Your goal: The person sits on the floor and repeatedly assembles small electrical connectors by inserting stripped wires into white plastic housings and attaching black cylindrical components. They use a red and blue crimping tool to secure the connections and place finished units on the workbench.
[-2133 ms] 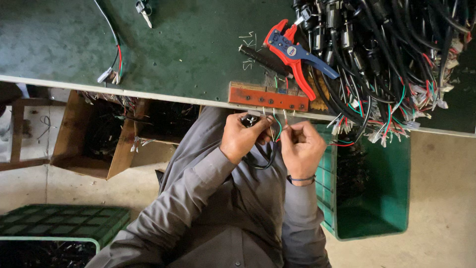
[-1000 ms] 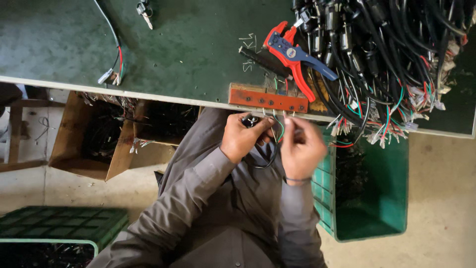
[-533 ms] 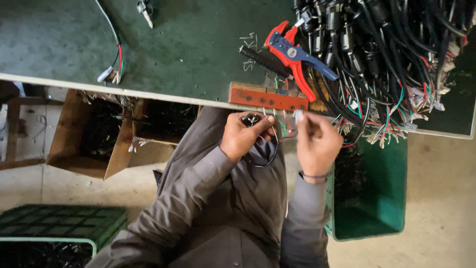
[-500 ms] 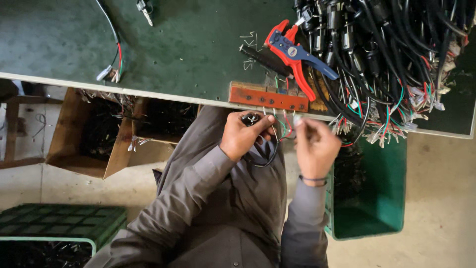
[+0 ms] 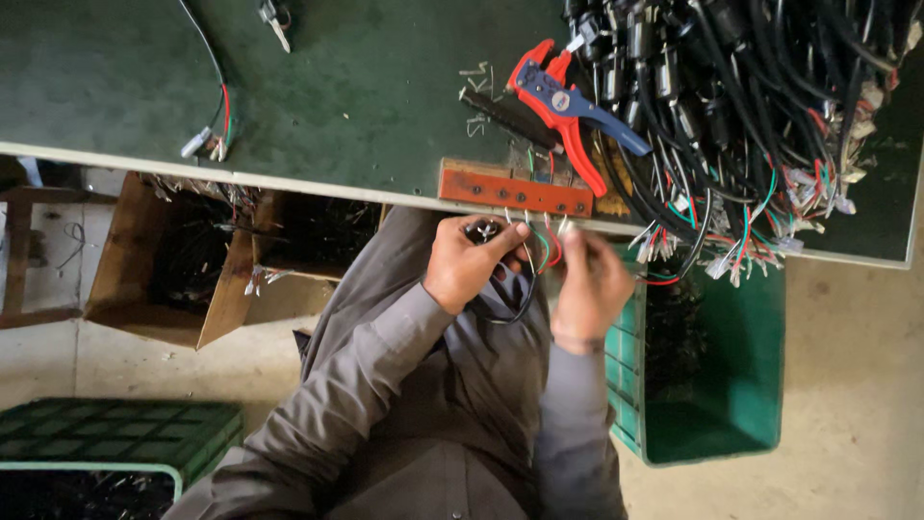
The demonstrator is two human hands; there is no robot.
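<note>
Centre of frame, just below the bench (image 5: 289,106) edge: left hand (image 5: 467,273) has its grip clamped on a black cable (image 5: 515,299) end. Right hand (image 5: 589,289) grip pinched together on thin coloured wires (image 5: 544,246) beside it. Red-and-blue wire stripper (image 5: 563,106) lies above, beside the cable pile (image 5: 751,116). Green crate (image 5: 731,385) lower right.

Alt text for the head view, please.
Left hand grips a black cable end while the right hand pinches its coloured wires, below a green table bearing red-and-blue wire strippers and a cable pile.
</note>
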